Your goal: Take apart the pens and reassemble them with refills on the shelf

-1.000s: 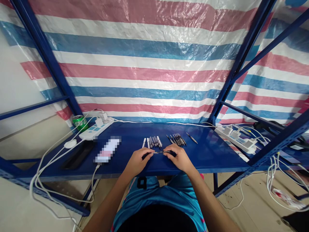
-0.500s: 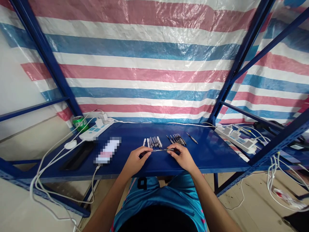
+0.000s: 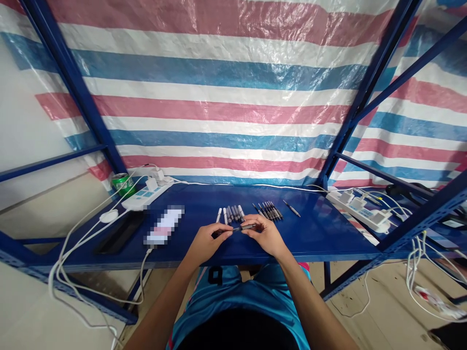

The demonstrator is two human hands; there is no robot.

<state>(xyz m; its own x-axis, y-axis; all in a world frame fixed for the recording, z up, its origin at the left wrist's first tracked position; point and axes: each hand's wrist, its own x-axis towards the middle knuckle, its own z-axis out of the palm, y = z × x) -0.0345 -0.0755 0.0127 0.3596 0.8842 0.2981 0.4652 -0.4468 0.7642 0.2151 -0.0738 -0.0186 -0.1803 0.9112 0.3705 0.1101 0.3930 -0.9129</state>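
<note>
My left hand (image 3: pixel 207 239) pinches one end of a slim pen (image 3: pixel 248 227) over the front of the blue tabletop. My right hand (image 3: pixel 269 236) grips the pen's dark barrel from the other side, fingertips close to those of the left. A short thin section shows between the two hands; the ends are hidden by my fingers. Just behind them lies a row of pen pieces with white and greyish parts (image 3: pixel 229 214). To the right of that row are several dark pens with pointed tips (image 3: pixel 269 210), side by side. A single pen (image 3: pixel 292 208) lies apart, further right.
At left are a phone (image 3: pixel 165 226) on a charging cable, a black flat case (image 3: pixel 120 233), a white power strip (image 3: pixel 146 194) and a green can (image 3: pixel 123 184). Another power strip (image 3: pixel 359 210) sits at right. Blue frame posts and a striped sheet (image 3: pixel 226 112) enclose the table.
My right hand has moved left, closer to my left hand. Less of the thin section shows between them, and more of the dark barrel is visible. The view has shifted slightly.
</note>
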